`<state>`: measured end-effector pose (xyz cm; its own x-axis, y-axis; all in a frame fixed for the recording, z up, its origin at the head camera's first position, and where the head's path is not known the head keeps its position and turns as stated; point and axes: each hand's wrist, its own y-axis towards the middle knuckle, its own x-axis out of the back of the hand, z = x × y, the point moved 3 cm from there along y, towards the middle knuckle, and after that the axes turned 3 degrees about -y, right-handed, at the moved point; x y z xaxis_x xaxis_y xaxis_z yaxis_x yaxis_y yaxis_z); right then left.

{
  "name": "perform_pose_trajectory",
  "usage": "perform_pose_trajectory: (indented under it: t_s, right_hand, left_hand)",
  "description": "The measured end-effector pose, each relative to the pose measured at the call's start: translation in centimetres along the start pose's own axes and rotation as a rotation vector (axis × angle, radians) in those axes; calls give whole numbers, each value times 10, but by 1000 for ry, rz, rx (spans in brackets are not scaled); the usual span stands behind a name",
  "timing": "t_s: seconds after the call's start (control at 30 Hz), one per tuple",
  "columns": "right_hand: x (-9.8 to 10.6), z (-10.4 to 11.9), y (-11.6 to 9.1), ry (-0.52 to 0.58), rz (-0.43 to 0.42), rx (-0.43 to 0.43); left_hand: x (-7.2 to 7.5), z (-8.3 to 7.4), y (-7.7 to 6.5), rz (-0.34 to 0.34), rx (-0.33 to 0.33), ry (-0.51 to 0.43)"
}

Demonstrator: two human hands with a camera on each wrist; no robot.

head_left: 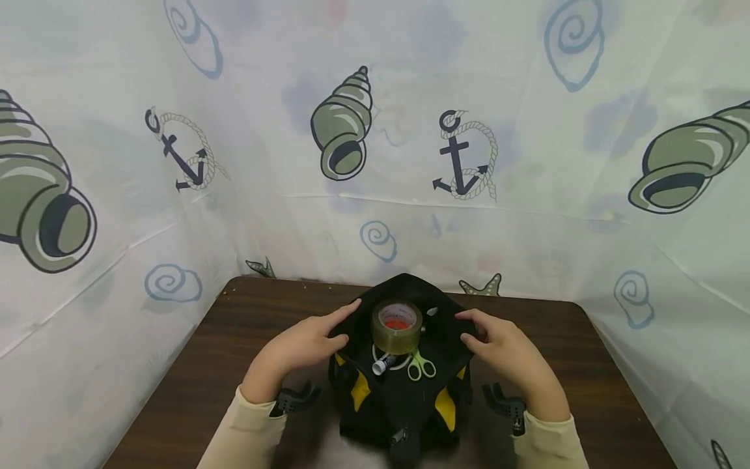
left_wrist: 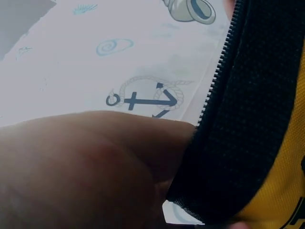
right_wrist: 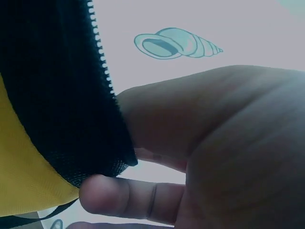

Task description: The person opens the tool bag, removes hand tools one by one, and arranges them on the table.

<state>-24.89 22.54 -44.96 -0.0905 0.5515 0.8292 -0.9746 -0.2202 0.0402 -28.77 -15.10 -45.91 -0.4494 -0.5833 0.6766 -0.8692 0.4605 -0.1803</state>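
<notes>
A black and yellow zippered bag (head_left: 381, 410) stands on the table, its top spread wide. My left hand (head_left: 301, 342) holds its left edge, thumb apart from the index finger. On the opposite side my right hand (head_left: 506, 342) grips the right edge. The right wrist view shows the thumb on one face of the zippered rim (right_wrist: 107, 86) and fingers behind it. In the left wrist view, the zipper edge (left_wrist: 224, 71) hides most fingertips. Within the bag's mouth lie a roll of clear packing tape (head_left: 383, 339), green-handled scissors (head_left: 416, 369) and a small white-ended cylinder (head_left: 381, 365).
A thin white cord loops beside the scissors. The dark wooden table (head_left: 281, 299) extends to both sides of the bag. Behind it hangs a pale cloth (head_left: 263, 163) printed with shells and anchors. Black straps (head_left: 295, 397) sit on both wrists.
</notes>
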Motion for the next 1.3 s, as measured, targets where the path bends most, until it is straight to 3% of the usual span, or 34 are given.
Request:
perform_pose_trajectory:
  t_s: [0.13,0.47,0.67,0.93,1.17,1.3]
  right_hand:
    - [-6,5,-3,-11,1,0]
    - [-10,10,-10,-28,-16,-6]
    - [-8,13,-17,-11,-93,1]
    - [-5,25,-26,116,-215,-9]
    - [-12,62,-14,285,-129,42]
    - [-10,84,-3,292,-74,33]
  left_hand:
    - [-3,2,-4,-7,1,27]
    - [-10,-1,-2,54,-31,29]
    - [-13,-2,-1,68,-43,37]
    - [-13,1,-2,59,-35,55]
    - [-8,3,-5,55,-27,56]
    - [-6,3,-6,52,-30,52]
